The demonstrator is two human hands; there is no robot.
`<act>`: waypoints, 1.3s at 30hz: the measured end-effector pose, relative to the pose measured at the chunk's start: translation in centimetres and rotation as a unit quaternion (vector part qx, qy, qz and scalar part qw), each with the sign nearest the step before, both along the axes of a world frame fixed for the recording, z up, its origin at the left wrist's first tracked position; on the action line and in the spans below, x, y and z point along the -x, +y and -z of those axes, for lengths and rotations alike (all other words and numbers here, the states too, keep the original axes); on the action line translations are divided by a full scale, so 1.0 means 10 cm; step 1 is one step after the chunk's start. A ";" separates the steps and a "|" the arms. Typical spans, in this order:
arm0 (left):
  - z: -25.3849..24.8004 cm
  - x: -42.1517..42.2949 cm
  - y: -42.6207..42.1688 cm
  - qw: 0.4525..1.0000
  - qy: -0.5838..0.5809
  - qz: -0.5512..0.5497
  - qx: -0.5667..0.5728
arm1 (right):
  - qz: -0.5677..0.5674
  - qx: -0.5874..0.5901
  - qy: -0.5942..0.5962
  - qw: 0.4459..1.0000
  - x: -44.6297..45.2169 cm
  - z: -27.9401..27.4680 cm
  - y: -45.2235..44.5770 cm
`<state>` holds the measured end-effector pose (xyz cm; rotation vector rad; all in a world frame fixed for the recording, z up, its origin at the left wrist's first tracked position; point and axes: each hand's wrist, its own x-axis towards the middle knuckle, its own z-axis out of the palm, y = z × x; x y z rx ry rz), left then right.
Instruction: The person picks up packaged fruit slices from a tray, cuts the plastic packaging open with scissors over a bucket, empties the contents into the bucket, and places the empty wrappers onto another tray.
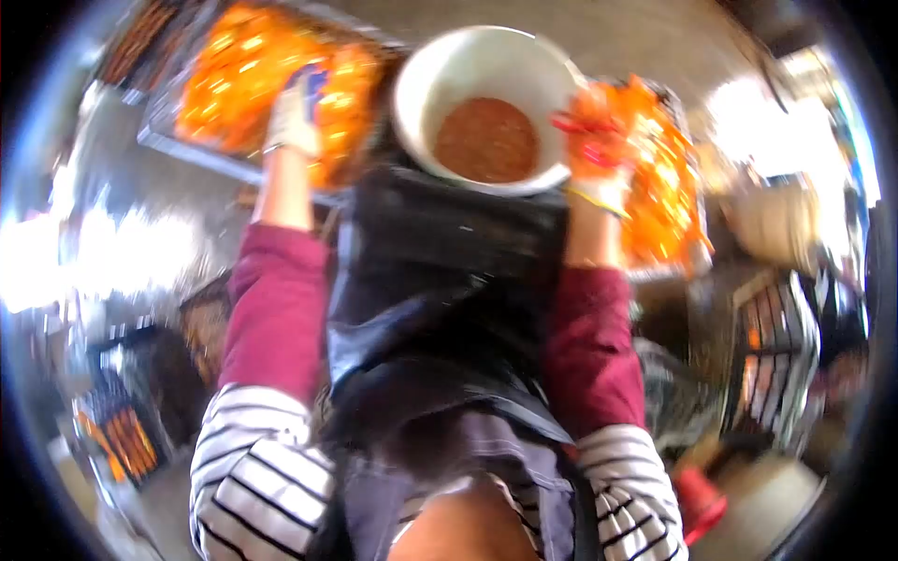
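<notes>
A white bucket stands in front of me with reddish-brown contents at its bottom. My left hand, in a pale glove with blue on the fingers, is over a tray full of glossy orange pieces; blur hides how its fingers are set. Beside the bucket's right rim, my right hand, in a pale glove with a yellow cuff, seems closed around a bunch of red-orange pieces. Behind it lies a second heap of orange pieces in a tray.
A black apron covers my lap, reaching to the bucket. On the right are a tan tub, a crate with orange items and a red object. At lower left sits a dark crate holding orange pieces.
</notes>
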<state>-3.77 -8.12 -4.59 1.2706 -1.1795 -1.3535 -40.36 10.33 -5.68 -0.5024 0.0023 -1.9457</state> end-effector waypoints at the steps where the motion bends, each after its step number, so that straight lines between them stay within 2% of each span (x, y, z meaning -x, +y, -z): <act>1: 0.03 -0.12 -0.03 0.999 -0.036 -0.041 0.002 | 0.059 -0.168 -0.047 0.983 -0.09 -0.17 0.12; 2: 0.07 -0.23 -0.07 0.994 -0.072 -0.082 0.000 | 0.077 -0.222 -0.022 0.972 -0.10 -0.20 0.10; 3: 0.21 -0.35 -0.22 0.981 -0.165 -0.087 0.042 | 0.086 -0.229 0.021 0.969 -0.13 -0.21 0.07; 4: 0.20 -0.29 -0.25 0.973 -0.191 -0.111 0.060 | 0.075 -0.220 0.049 0.971 -0.12 -0.21 0.08; 5: 0.15 -0.16 -0.28 0.933 -0.323 -0.154 0.046 | 0.050 -0.198 0.067 0.977 -0.10 -0.21 0.07; 6: 0.18 -0.07 -0.29 0.878 -0.424 -0.158 0.159 | 0.000 -0.152 0.070 0.986 -0.09 -0.20 0.01; 7: 0.20 0.02 -0.28 0.852 -0.466 -0.120 0.207 | -0.052 -0.107 0.075 0.990 -0.07 -0.19 -0.04; 8: 0.25 0.08 -0.39 0.800 -0.554 -0.041 0.224 | -0.103 -0.066 0.082 0.989 -0.06 -0.18 -0.11; 9: 0.29 0.21 -0.44 0.733 -0.661 -0.010 0.160 | -0.068 -0.113 0.074 0.989 -0.08 -0.19 -0.14; 10: 0.35 0.29 -0.50 0.747 -0.654 -0.012 0.117 | -0.033 -0.160 0.066 0.984 -0.18 -0.28 -0.20; 11: 0.40 0.35 -0.55 0.759 -0.647 -0.011 0.074 | 0.037 -0.266 0.047 0.962 -0.30 -0.39 -0.20; 12: 0.50 0.37 -0.60 0.724 -0.686 0.000 0.074 | 0.108 -0.368 0.027 0.923 -0.42 -0.52 -0.19; 15: 0.53 0.39 -0.48 0.705 -0.696 0.040 0.129 | 0.097 -0.350 0.086 0.928 -0.46 -0.56 -0.19; 16: 0.45 0.38 -0.31 0.725 -0.666 0.038 0.172 | 0.004 -0.275 0.104 0.956 -0.29 -0.44 -0.21; 17: 0.35 0.31 -0.18 0.756 -0.629 0.074 0.163 | -0.096 -0.197 0.132 0.967 -0.12 -0.33 -0.23; 18: 0.44 0.23 -0.12 0.715 -0.658 0.077 0.222 | -0.186 -0.124 0.168 0.960 0.05 -0.22 -0.25; 19: 0.63 0.16 -0.03 0.714 -0.651 0.054 0.251 | -0.124 -0.224 0.143 0.956 -0.05 -0.29 -0.27; 20: 0.61 0.13 0.07 0.744 -0.627 0.067 0.220 | -0.060 -0.321 0.119 0.938 -0.16 -0.35 -0.28; 21: 0.57 0.16 0.12 0.744 -0.646 0.109 0.130 | 0.082 -0.439 0.085 0.891 -0.49 -0.65 -0.25; 23: 0.74 0.08 0.12 0.823 -0.532 0.121 0.156 | 0.075 -0.432 0.102 0.893 -0.48 -0.57 -0.23; 26: 0.73 0.07 0.07 0.861 -0.485 0.133 0.072 | 0.067 -0.456 0.108 0.881 -0.51 -0.55 -0.19; 27: 0.60 0.07 0.06 0.835 -0.524 0.167 0.001 | 0.042 -0.420 0.098 0.901 -0.42 -0.39 -0.17; 29: 0.56 0.07 0.03 0.797 -0.564 0.203 -0.070 | 0.032 -0.404 0.123 0.906 -0.28 -0.13 -0.14; 30: 0.53 0.06 0.05 0.771 -0.596 0.222 -0.043 | 0.019 -0.424 0.112 0.899 -0.28 -0.12 -0.14; 31: 0.37 0.06 0.13 0.806 -0.552 0.208 -0.054 | 0.007 -0.397 0.146 0.906 -0.28 -0.10 -0.11; 33: 0.66 0.00 0.07 0.816 -0.563 0.133 0.002 | 0.003 -0.399 0.151 0.905 -0.31 -0.10 -0.08; 34: 0.53 0.00 0.09 0.889 -0.447 0.073 -0.067 | -0.002 -0.406 0.157 0.900 -0.31 -0.09 -0.09; 35: 0.39 -0.01 0.11 0.938 -0.320 0.011 -0.135 | -0.008 -0.412 0.164 0.896 -0.31 -0.09 -0.11; 36: 0.44 -0.08 0.04 0.980 -0.128 -0.041 -0.144 | -0.006 -0.400 0.165 0.902 -0.28 0.02 -0.11; 37: 0.38 -0.13 0.03 0.982 0.070 -0.094 -0.149 | -0.004 -0.389 0.166 0.906 -0.26 0.11 -0.11; 39: 0.08 -0.27 0.01 0.975 0.005 -0.107 -0.194 | -0.051 -0.351 0.189 0.916 -0.18 0.23 -0.12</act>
